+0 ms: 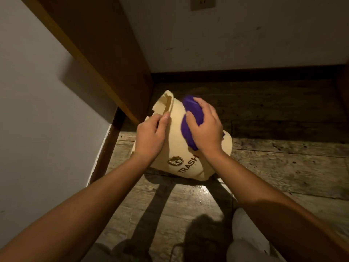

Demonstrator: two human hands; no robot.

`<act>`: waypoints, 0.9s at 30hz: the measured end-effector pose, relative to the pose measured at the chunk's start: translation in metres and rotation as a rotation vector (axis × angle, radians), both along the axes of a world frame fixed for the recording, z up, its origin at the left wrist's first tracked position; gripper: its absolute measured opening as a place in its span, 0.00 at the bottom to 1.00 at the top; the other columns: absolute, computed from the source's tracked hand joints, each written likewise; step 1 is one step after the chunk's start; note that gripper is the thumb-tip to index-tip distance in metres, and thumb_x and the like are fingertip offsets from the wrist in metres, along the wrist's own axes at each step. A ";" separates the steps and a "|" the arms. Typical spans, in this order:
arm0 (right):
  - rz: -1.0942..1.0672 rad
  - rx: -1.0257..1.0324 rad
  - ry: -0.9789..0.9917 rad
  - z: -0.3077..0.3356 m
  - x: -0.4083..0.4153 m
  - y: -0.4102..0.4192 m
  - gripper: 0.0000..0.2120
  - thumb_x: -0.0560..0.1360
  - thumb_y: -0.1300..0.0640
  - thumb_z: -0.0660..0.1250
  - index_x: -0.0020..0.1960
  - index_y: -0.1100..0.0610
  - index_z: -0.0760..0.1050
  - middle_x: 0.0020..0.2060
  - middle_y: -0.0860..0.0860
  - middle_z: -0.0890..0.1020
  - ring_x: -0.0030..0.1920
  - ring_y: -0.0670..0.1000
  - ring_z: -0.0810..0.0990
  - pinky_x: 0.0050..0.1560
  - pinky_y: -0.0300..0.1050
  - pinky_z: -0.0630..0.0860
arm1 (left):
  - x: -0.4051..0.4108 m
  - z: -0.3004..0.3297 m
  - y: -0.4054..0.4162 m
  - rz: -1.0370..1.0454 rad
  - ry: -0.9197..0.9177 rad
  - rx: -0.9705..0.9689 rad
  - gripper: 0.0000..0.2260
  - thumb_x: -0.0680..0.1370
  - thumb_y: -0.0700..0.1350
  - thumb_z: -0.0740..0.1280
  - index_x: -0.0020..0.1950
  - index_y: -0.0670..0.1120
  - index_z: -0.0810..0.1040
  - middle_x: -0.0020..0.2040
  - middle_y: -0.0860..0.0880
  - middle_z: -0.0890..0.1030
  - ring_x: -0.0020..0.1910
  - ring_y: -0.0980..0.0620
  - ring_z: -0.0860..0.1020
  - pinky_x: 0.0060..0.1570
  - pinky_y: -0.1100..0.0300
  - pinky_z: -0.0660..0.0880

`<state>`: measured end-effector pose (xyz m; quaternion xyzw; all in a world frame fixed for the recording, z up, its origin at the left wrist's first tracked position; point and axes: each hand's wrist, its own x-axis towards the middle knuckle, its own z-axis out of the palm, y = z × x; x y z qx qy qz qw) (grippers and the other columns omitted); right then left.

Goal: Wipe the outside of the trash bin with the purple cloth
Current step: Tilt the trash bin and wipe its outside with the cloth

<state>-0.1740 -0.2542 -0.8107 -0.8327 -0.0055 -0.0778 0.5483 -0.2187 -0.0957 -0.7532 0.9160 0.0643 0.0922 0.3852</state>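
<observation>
A cream trash bin (176, 137) with the word TRASH and a round dark logo printed on it lies tilted on the wooden floor, its base end pointing away from me. My left hand (151, 136) grips its left side, thumb pressed on the wall. My right hand (204, 127) presses a bunched purple cloth (189, 127) against the bin's upper right side. The hand hides most of the cloth.
A brown wooden panel (105, 53) of a piece of furniture slopes down on the left, close to the bin. A white wall with a dark baseboard (245, 74) stands behind. My light trouser leg (245, 235) shows at the bottom right. Worn floor planks (283, 167) extend to the right.
</observation>
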 end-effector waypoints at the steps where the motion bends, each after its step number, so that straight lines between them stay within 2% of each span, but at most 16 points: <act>1: -0.026 -0.038 0.027 -0.013 -0.002 -0.010 0.24 0.81 0.43 0.64 0.75 0.46 0.70 0.71 0.49 0.75 0.67 0.53 0.76 0.63 0.59 0.77 | -0.001 -0.002 0.005 0.047 0.012 -0.023 0.16 0.85 0.55 0.59 0.41 0.50 0.77 0.34 0.52 0.77 0.31 0.59 0.74 0.30 0.65 0.70; 3: -0.115 -0.069 0.117 -0.039 -0.009 -0.033 0.23 0.81 0.45 0.65 0.75 0.46 0.70 0.71 0.50 0.75 0.67 0.55 0.76 0.61 0.54 0.76 | -0.004 -0.004 0.012 0.121 0.045 -0.095 0.16 0.85 0.55 0.59 0.41 0.50 0.77 0.34 0.52 0.76 0.29 0.62 0.72 0.28 0.69 0.68; 6: -0.220 -0.041 0.250 -0.054 -0.013 -0.054 0.21 0.82 0.48 0.65 0.74 0.50 0.71 0.70 0.52 0.75 0.66 0.57 0.76 0.59 0.50 0.73 | -0.002 0.003 0.008 0.113 0.073 -0.108 0.19 0.85 0.55 0.59 0.42 0.46 0.79 0.35 0.47 0.78 0.29 0.61 0.72 0.30 0.67 0.69; 7: -0.231 -0.044 0.264 -0.052 -0.012 -0.056 0.20 0.82 0.50 0.65 0.73 0.51 0.72 0.70 0.52 0.75 0.67 0.57 0.76 0.61 0.52 0.74 | 0.001 0.007 0.003 0.094 0.082 -0.102 0.20 0.85 0.55 0.59 0.44 0.43 0.80 0.37 0.44 0.80 0.32 0.58 0.74 0.34 0.62 0.72; 9: -0.197 -0.029 0.207 -0.036 -0.012 -0.052 0.20 0.82 0.54 0.66 0.73 0.51 0.72 0.70 0.51 0.75 0.67 0.55 0.76 0.66 0.59 0.75 | 0.011 0.018 -0.006 0.062 0.135 -0.120 0.24 0.85 0.56 0.59 0.48 0.37 0.82 0.44 0.37 0.83 0.41 0.43 0.81 0.44 0.47 0.78; 11: -0.068 0.011 0.064 -0.011 -0.016 -0.028 0.20 0.81 0.55 0.67 0.73 0.50 0.72 0.70 0.49 0.75 0.67 0.51 0.75 0.68 0.59 0.74 | 0.022 0.028 -0.013 0.016 0.239 -0.179 0.25 0.85 0.57 0.58 0.51 0.37 0.83 0.48 0.36 0.84 0.48 0.36 0.83 0.54 0.40 0.78; 13: 0.043 0.021 -0.073 0.010 -0.024 0.006 0.22 0.81 0.51 0.65 0.74 0.47 0.70 0.71 0.48 0.74 0.70 0.49 0.73 0.70 0.55 0.72 | 0.030 0.036 -0.017 -0.055 0.338 -0.281 0.24 0.84 0.59 0.58 0.52 0.42 0.85 0.49 0.40 0.86 0.50 0.40 0.85 0.55 0.43 0.79; 14: 0.058 0.018 -0.108 0.015 -0.027 0.019 0.23 0.81 0.48 0.64 0.75 0.46 0.68 0.72 0.49 0.73 0.72 0.50 0.72 0.71 0.54 0.71 | 0.030 0.037 -0.018 -0.070 0.382 -0.356 0.23 0.84 0.60 0.59 0.53 0.45 0.85 0.48 0.44 0.88 0.50 0.46 0.86 0.54 0.48 0.81; 16: 0.050 -0.003 -0.093 0.012 -0.025 0.026 0.25 0.82 0.45 0.62 0.77 0.44 0.65 0.74 0.50 0.71 0.74 0.52 0.70 0.72 0.58 0.71 | 0.023 0.035 -0.012 -0.099 0.462 -0.486 0.21 0.83 0.62 0.60 0.59 0.48 0.84 0.51 0.48 0.88 0.52 0.51 0.86 0.55 0.54 0.80; 19: -0.021 -0.124 0.019 -0.021 -0.022 -0.002 0.25 0.83 0.45 0.62 0.78 0.48 0.65 0.75 0.52 0.72 0.74 0.55 0.70 0.71 0.63 0.70 | -0.004 0.014 0.005 -0.082 0.495 -0.516 0.16 0.82 0.59 0.63 0.67 0.57 0.76 0.60 0.50 0.84 0.59 0.47 0.83 0.63 0.43 0.78; 22: -0.148 -0.067 0.249 -0.046 -0.022 -0.023 0.24 0.85 0.49 0.61 0.80 0.52 0.65 0.77 0.54 0.69 0.75 0.56 0.69 0.70 0.63 0.73 | -0.014 0.004 0.011 0.027 0.458 -0.565 0.06 0.82 0.61 0.62 0.58 0.65 0.74 0.59 0.54 0.82 0.60 0.49 0.81 0.66 0.39 0.76; 23: -0.158 -0.034 0.276 -0.046 -0.021 -0.023 0.24 0.85 0.51 0.61 0.80 0.52 0.65 0.77 0.54 0.68 0.75 0.56 0.69 0.70 0.62 0.73 | -0.013 0.006 0.010 0.056 0.444 -0.556 0.08 0.82 0.62 0.60 0.58 0.64 0.74 0.58 0.55 0.81 0.59 0.50 0.81 0.66 0.39 0.75; 24: -0.145 -0.002 0.260 -0.041 -0.018 -0.020 0.23 0.85 0.52 0.61 0.79 0.52 0.66 0.77 0.53 0.69 0.74 0.55 0.70 0.70 0.62 0.73 | -0.011 0.008 0.009 0.071 0.441 -0.546 0.13 0.82 0.64 0.58 0.62 0.61 0.75 0.59 0.54 0.81 0.61 0.49 0.80 0.68 0.38 0.74; 26: -0.048 0.070 0.139 -0.022 -0.017 -0.002 0.22 0.84 0.54 0.62 0.78 0.50 0.67 0.74 0.52 0.71 0.73 0.53 0.72 0.71 0.61 0.72 | -0.003 0.013 0.003 0.083 0.441 -0.537 0.27 0.82 0.67 0.54 0.73 0.53 0.73 0.64 0.48 0.80 0.66 0.44 0.78 0.69 0.38 0.72; 27: 0.024 0.075 0.051 -0.011 -0.021 0.013 0.22 0.84 0.52 0.62 0.77 0.49 0.67 0.74 0.52 0.72 0.73 0.53 0.72 0.73 0.60 0.71 | 0.002 0.013 -0.001 0.076 0.427 -0.536 0.29 0.82 0.67 0.51 0.74 0.51 0.73 0.64 0.45 0.81 0.65 0.43 0.79 0.69 0.39 0.72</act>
